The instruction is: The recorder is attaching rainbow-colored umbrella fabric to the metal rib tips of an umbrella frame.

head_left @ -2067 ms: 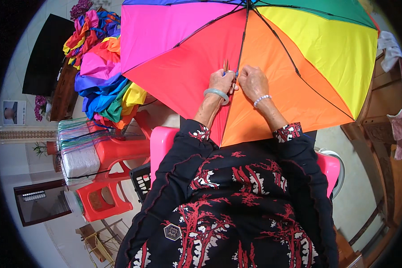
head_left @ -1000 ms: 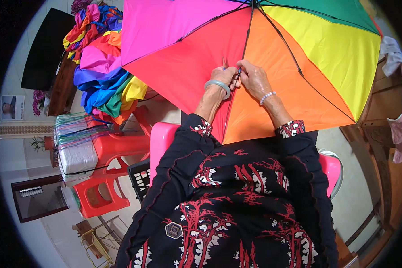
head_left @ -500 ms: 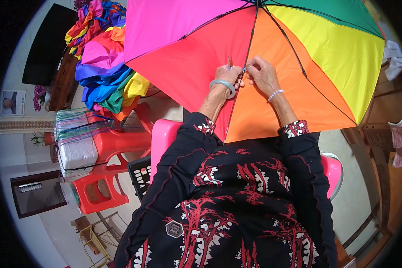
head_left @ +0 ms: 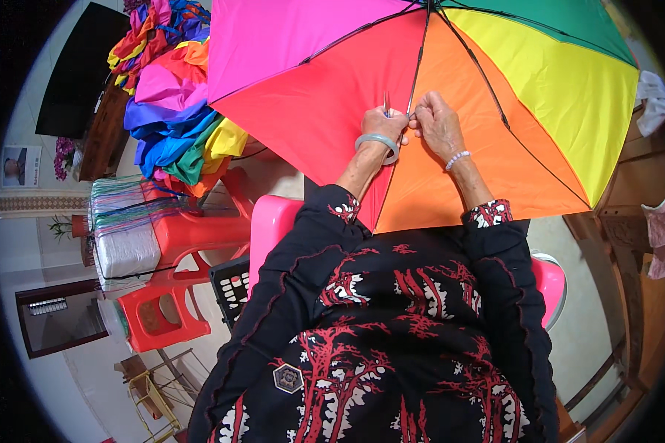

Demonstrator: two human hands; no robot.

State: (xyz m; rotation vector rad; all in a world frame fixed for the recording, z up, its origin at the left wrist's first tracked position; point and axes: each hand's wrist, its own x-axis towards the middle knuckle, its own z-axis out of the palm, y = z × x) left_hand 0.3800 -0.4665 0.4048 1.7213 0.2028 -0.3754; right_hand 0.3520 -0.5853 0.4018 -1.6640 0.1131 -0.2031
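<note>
An opened umbrella [head_left: 303, 118] with pink, red, orange, yellow and green panels spreads before me, its ribbed inner side in view. My left hand [head_left: 386, 127], a pale bangle on its wrist, is closed at the dark rib [head_left: 419, 63] between the red and orange panels. A thin pointed metal tool [head_left: 386, 101], perhaps thread snips, sticks up out of that fist. On the orange side my right hand [head_left: 437, 125], with a beaded bracelet, has thumb and index finger pinched together at the same rib. What lies between those fingertips is too small to make out.
To the left, a heap of colourful folded fabric [head_left: 174, 111] lies by a red stool [head_left: 199, 229]. A white wrapped bundle with coloured strands [head_left: 125, 255] sits beside it. Another red stool [head_left: 159, 317] and a black case [head_left: 233, 288] stand nearer. Wooden furniture [head_left: 628, 229] lines the right.
My left hand has shifted slightly right and down along the rib. My right fingers have drawn closer together in a pinch. The umbrella has moved very slightly.
</note>
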